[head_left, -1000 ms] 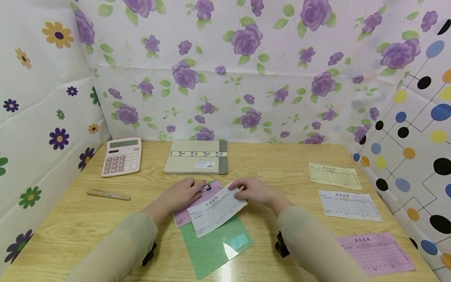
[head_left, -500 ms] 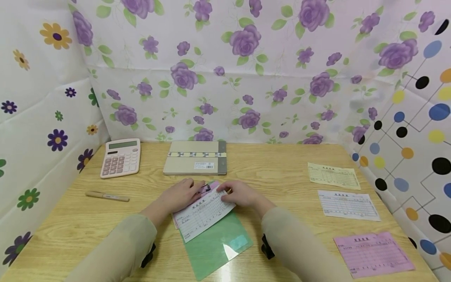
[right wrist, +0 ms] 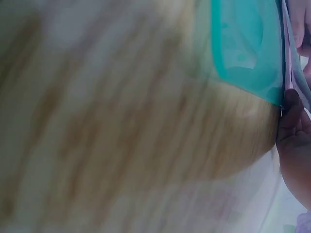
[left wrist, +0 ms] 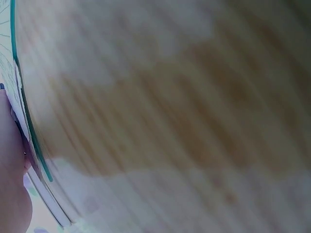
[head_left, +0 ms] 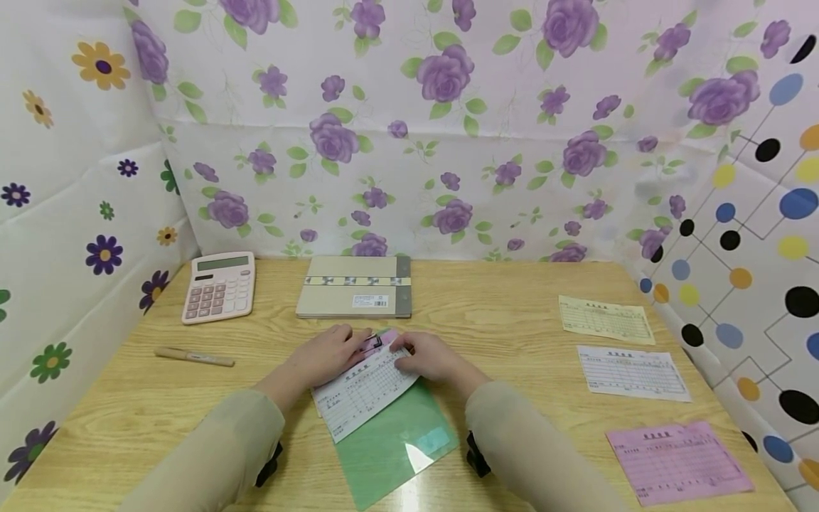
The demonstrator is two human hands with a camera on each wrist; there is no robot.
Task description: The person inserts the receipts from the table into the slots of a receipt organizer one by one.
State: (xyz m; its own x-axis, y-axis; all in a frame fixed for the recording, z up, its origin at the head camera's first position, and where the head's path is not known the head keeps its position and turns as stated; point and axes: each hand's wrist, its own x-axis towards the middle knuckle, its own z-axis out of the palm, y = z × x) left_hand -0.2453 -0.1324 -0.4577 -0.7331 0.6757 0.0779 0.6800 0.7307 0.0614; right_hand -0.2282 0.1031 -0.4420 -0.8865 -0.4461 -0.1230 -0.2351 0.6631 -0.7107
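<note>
A white printed form [head_left: 367, 390] lies tilted over a pink printed form [head_left: 389, 336] and a green translucent folder [head_left: 397, 441]. My right hand [head_left: 431, 358] pinches the white form's right end between thumb and fingers. My left hand [head_left: 328, 354] rests on the upper left part of the stack, its fingertips right at a small black clip [head_left: 376, 342]. Most of the pink form is hidden under the white one and my left hand. In the right wrist view, the green folder's corner [right wrist: 248, 53] shows beside my right hand [right wrist: 296, 145].
A pink calculator [head_left: 220, 288] and a pen [head_left: 195, 356] lie at the left. A beige notebook [head_left: 352, 267] lies behind my hands. Along the right edge are a yellow form [head_left: 606, 320], another white form [head_left: 633, 375] and another pink form [head_left: 678, 466].
My right hand has moved left with the white form, which now covers more of the pink form beneath. My left hand has stayed by the clip.
</note>
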